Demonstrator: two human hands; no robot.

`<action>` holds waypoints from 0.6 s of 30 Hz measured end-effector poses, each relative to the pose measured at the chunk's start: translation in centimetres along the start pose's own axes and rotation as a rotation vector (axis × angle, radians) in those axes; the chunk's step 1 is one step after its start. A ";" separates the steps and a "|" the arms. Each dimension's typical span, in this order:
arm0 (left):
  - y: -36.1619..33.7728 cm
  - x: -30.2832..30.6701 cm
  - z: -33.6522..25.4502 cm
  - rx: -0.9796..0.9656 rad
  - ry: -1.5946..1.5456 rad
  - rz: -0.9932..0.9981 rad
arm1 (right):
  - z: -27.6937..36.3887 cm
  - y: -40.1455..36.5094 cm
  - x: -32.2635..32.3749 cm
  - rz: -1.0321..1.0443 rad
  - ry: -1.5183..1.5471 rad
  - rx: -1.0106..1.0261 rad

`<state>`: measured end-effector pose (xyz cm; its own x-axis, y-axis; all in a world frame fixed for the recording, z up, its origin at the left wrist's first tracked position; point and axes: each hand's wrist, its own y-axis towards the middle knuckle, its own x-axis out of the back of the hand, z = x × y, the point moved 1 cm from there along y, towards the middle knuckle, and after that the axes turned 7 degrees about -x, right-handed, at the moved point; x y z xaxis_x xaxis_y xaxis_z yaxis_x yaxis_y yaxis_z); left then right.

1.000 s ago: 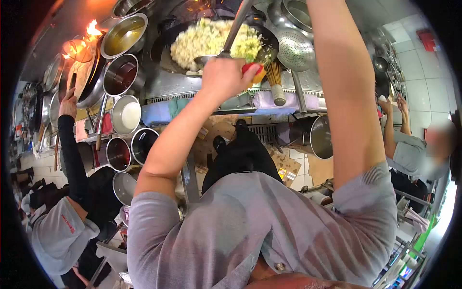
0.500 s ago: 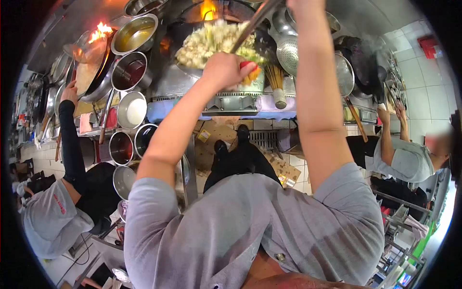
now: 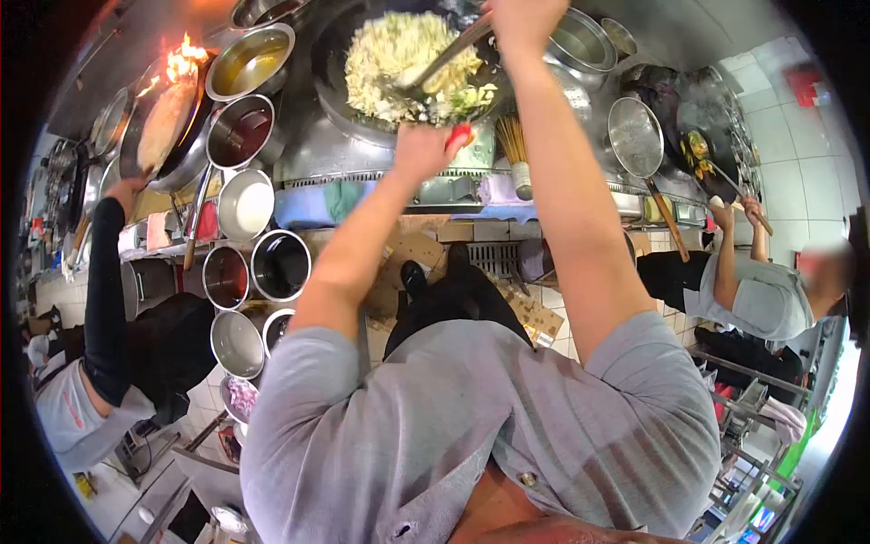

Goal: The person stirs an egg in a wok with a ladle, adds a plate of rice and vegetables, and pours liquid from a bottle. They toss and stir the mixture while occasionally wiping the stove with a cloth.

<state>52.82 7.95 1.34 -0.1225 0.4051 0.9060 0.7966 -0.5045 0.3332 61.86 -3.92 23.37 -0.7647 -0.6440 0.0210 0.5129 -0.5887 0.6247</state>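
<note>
On my view, the right arm reaches far forward and up, its hand (image 3: 527,25) closed around the handle of a long ladle (image 3: 459,49), which slants down and leftward into the pale, chopped food (image 3: 391,60) in the wok (image 3: 330,89). The food lies forward and left of that hand. I see the left arm bent, its hand (image 3: 422,150) curled shut at the wok's near side, a red piece (image 3: 459,137) by the thumb; its exact grip I can't tell.
</note>
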 end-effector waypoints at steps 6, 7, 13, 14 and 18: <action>-3.3 10.2 -6.4 -0.010 -0.096 0.476 | 6.1 2.4 3.3 0.452 0.201 -0.575; -0.6 12.1 -5.1 0.096 -0.115 0.439 | 6.9 3.2 3.6 0.456 0.193 -0.585; -2.0 0.7 -1.0 -0.018 -0.053 -0.110 | 1.6 -1.8 0.6 0.126 0.264 -0.361; -4.2 -1.2 -1.7 0.022 -0.017 -0.078 | 2.5 -3.1 0.8 -0.066 0.077 -0.235; -4.5 8.4 -5.7 0.005 -0.101 0.368 | 6.6 0.9 4.4 0.462 0.189 -0.561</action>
<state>44.80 9.31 8.95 0.2310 0.2710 0.9345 0.7794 -0.6264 -0.0110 56.41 -4.10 29.20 -0.3693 -0.9291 0.0183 0.9260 -0.3662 0.0923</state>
